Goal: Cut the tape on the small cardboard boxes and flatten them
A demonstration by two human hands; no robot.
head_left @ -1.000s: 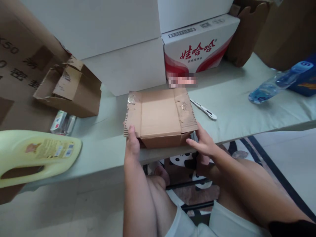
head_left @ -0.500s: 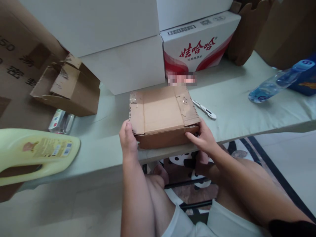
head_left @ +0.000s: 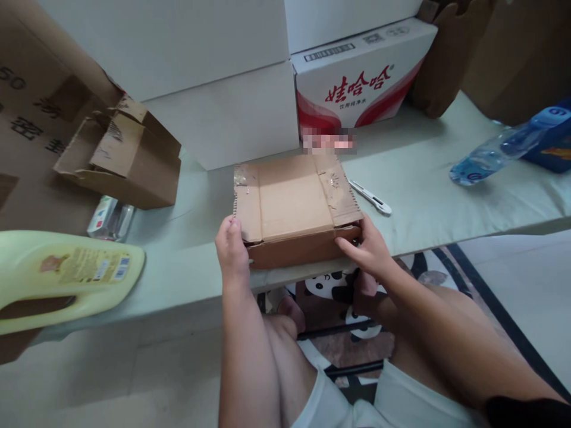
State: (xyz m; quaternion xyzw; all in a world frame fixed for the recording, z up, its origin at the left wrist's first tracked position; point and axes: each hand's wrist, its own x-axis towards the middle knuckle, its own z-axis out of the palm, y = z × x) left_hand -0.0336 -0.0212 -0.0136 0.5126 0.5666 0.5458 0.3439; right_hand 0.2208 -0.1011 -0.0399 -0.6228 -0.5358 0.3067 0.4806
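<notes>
A small brown cardboard box (head_left: 292, 205) rests at the front edge of the cloth-covered surface, its top flaps folded inward and their edges ragged. My left hand (head_left: 232, 249) grips its left front corner, thumb up along the side. At the opposite corner my right hand (head_left: 366, 245) holds the box, with the thumb across the front face and the other fingers mostly hidden along the right side. Just right of the box lies a white utility knife (head_left: 371, 198), touched by neither hand.
A light green jug (head_left: 102, 261) lies at the left, near a torn carton (head_left: 147, 154) and a small clear package (head_left: 110, 219). White boxes (head_left: 223, 119) and a red-and-white water carton (head_left: 357, 89) stand behind. A plastic bottle (head_left: 504, 148) lies at the right.
</notes>
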